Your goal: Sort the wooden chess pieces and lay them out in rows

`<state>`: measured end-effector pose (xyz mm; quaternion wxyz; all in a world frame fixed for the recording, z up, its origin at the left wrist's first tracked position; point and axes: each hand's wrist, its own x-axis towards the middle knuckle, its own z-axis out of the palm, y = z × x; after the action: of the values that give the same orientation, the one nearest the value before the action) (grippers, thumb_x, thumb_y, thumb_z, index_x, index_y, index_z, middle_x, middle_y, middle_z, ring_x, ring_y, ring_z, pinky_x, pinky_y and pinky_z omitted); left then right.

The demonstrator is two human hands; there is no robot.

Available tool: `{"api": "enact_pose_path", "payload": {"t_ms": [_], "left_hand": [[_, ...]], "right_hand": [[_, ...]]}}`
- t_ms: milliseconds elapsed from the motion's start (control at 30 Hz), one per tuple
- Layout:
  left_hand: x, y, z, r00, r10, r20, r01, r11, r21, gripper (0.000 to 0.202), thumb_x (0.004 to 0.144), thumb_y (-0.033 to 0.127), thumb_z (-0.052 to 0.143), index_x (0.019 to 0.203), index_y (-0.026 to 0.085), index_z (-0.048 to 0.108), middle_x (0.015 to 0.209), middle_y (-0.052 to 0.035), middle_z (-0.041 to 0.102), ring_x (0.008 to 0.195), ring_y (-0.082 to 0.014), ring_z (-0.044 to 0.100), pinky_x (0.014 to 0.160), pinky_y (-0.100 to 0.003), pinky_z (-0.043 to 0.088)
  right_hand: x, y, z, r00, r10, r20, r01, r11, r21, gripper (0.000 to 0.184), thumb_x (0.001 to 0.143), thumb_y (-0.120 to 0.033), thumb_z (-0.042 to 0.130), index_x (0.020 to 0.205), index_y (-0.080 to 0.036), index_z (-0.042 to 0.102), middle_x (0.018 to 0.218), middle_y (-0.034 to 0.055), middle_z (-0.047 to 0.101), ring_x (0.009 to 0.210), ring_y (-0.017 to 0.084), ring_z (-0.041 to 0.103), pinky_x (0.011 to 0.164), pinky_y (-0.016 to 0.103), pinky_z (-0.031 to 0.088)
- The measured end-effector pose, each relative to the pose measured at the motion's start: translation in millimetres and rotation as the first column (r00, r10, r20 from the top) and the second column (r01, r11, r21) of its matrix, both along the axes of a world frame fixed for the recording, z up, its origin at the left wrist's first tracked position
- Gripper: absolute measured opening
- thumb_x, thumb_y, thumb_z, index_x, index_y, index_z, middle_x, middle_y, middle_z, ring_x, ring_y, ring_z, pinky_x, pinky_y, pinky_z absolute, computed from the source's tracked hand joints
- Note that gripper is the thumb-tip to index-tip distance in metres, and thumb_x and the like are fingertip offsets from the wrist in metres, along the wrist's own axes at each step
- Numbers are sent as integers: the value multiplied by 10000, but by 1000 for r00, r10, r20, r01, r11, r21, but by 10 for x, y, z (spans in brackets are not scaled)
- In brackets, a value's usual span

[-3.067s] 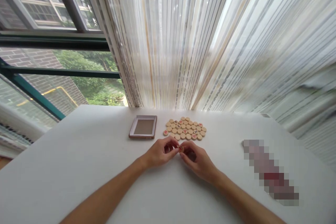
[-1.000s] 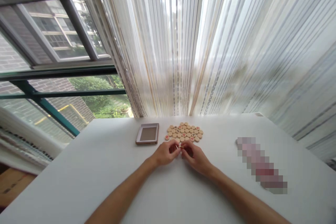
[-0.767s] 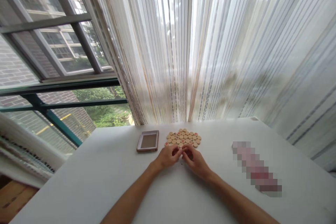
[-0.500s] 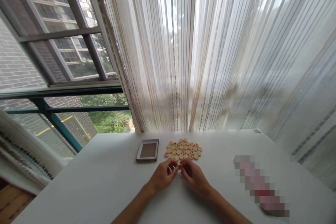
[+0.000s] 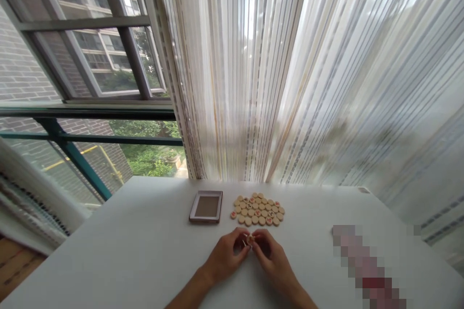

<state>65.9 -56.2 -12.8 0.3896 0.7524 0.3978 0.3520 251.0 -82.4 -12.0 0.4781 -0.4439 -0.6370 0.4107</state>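
Tiny red and dark characters mark the round wooden xiangqi pieces [image 5: 257,209] and the one disc [image 5: 250,239] between the fingers [image 5: 261,237], but none can be read at this size.

We list, on a white table [image 5: 108,256]: one Chinese chess piece [image 5: 250,239], lower centre of the frame, held between the fingertips of our left hand [image 5: 224,257] and right hand [image 5: 272,255]; a tight cluster of wooden pieces [image 5: 257,210] just above; a brown-edged tray [image 5: 206,220] left of that cluster; a pixelated object [image 5: 366,263], lower right. Sheer striped curtains [image 5: 235,82] fill the upper frame.
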Motion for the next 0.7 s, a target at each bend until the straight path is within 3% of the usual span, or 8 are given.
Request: {"api": "enact_pose_path", "payload": {"t_ms": [133, 400, 700], "left_hand": [[-3, -1, -46, 999, -7, -40, 8, 1000, 25, 265, 858, 256, 654, 1121, 229, 634, 960, -42, 728, 839, -183, 679, 841, -286, 536], [-14, -12, 20, 999, -30, -37, 30, 999, 13, 275, 865, 273, 650, 1132, 206, 650, 969, -41, 740, 843, -164, 684, 840, -256, 539], [-37, -13, 86, 997, -78, 19, 77, 997, 25, 254, 903, 272, 614, 1146, 201, 638, 971, -46, 734, 853, -164, 688, 824, -258, 537]], "right_hand": [[-13, -65, -37, 1000, 3, 8, -3, 1000, 14, 224, 967, -442, 563, 1050, -238, 606, 1012, 84, 725, 963, 256, 709, 881, 379, 575], [50, -88, 37, 998, 26, 64, -27, 1000, 3, 200, 971, -391, 573, 1040, -207, 611, 1035, 95, 724, 933, 222, 698, 870, 333, 554], [40, -80, -11, 999, 8, 53, -9, 1000, 21, 142, 966, -332, 576, 1046, -217, 598, 988, 64, 713, 901, 201, 690, 847, 319, 551]]}}
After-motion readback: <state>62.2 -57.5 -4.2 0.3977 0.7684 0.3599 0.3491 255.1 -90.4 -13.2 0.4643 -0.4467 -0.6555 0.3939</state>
